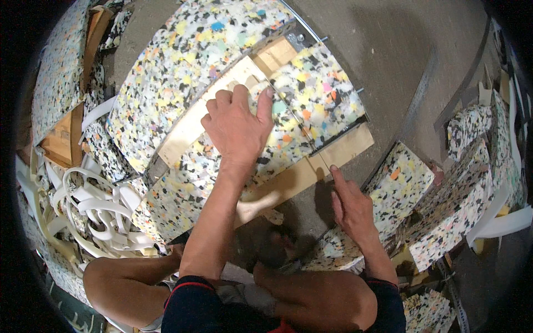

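My left hand (239,125) bears down on a speckled foam piece (194,194), its fingers bent over the edge beside a pale wooden board (191,125). The left thumb lies apart on the foam. A long thin knife blade (294,117) runs across the foam, from near that thumb toward my right hand (353,210). My right hand is closed round the knife's near end, with the handle hidden in the fist and the index finger stretched along it. Right of the blade lies another foam part (327,89). Under the foam's near edge shows a second wooden strip (355,147).
A large speckled foam slab (183,50) lies beyond the board. White foam offcuts (105,211) are heaped at left. Speckled foam blocks (402,177) lie at right on the grey floor (383,66). A metal strip (419,91) rests there too. My bare knees flank the work.
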Action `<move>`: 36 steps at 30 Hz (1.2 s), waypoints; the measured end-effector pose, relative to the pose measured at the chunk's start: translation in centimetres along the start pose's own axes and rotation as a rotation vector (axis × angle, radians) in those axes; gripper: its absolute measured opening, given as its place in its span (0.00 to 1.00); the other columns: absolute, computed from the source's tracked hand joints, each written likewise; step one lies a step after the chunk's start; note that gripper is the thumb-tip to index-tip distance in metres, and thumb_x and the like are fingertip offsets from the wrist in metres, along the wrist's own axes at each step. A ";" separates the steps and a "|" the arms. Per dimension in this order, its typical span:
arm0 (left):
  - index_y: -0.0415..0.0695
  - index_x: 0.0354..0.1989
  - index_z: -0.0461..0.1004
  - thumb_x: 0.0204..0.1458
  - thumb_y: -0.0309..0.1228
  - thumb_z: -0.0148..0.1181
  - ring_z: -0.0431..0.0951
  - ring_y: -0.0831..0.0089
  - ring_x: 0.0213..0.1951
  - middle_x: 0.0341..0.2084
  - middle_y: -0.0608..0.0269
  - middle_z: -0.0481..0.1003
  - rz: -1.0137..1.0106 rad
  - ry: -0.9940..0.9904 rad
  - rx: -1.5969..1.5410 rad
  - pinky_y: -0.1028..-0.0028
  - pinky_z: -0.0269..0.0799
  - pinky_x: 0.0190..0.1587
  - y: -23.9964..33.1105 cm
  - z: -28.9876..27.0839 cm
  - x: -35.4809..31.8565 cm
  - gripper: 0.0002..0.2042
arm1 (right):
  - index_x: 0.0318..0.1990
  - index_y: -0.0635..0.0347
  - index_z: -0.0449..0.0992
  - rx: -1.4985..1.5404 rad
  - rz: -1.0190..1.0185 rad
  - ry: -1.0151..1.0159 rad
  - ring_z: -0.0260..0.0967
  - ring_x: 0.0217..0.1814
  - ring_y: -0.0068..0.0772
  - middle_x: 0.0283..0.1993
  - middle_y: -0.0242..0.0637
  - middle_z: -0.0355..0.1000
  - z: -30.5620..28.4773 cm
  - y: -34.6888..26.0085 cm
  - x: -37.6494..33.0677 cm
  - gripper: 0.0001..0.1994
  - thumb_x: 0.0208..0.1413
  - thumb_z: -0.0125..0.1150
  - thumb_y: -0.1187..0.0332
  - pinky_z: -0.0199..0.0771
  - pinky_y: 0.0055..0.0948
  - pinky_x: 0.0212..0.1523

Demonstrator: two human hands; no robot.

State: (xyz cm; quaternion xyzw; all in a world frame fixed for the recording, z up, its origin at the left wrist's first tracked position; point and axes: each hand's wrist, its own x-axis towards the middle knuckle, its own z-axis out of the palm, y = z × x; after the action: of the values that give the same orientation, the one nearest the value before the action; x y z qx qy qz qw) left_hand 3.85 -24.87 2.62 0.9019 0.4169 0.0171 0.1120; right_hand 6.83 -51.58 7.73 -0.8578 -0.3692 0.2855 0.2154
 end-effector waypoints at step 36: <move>0.41 0.46 0.77 0.64 0.54 0.51 0.73 0.51 0.47 0.41 0.50 0.74 0.013 -0.013 0.027 0.48 0.65 0.49 0.2 0.1 -0.3 0.25 | 0.73 0.46 0.61 -0.051 0.000 0.050 0.75 0.28 0.48 0.35 0.43 0.71 1.6 0.6 1.9 0.32 0.61 0.62 0.70 0.77 0.43 0.25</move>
State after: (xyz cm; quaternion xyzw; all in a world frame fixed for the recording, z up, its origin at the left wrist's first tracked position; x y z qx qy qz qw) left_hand 3.83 -25.28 2.61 0.9060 0.4106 0.0065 0.1025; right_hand 7.14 -50.31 5.52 -0.8698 -0.3708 0.2546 0.2028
